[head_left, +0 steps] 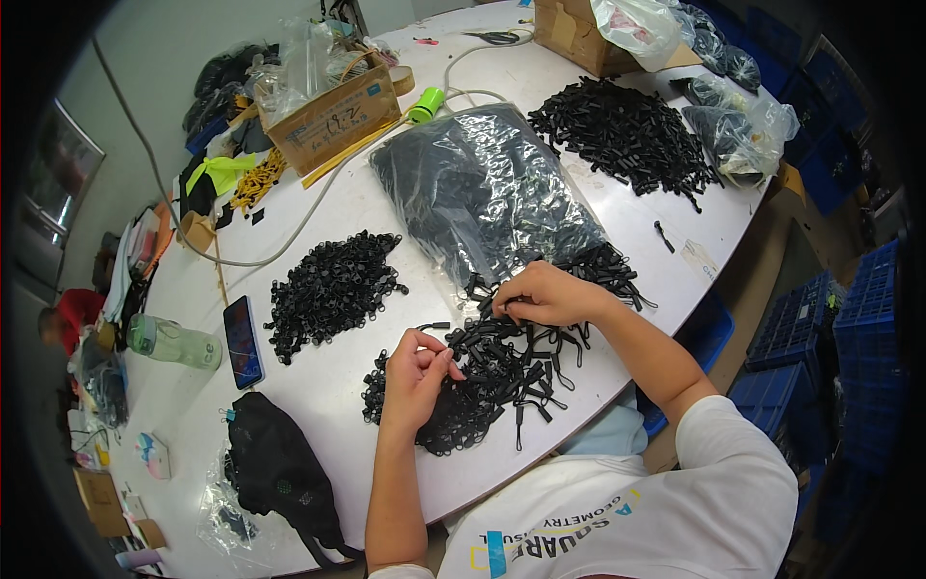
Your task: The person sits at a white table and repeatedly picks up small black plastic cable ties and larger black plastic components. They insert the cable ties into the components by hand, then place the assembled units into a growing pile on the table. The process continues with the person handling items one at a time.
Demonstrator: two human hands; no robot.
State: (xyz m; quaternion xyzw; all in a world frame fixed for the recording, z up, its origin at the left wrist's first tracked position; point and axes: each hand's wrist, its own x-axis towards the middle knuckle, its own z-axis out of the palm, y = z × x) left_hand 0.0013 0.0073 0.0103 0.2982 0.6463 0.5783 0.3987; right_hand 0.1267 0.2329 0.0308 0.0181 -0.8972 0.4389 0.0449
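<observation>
White table, both hands amid black zipper pulls.

Bare tabletop between black piles

Person in a white short-sleeved T-shirt at the lower right of the frame, blue and yellow print across its chest, bare forearms, left hand and right hand bare, no gloves, no rings visible
</observation>
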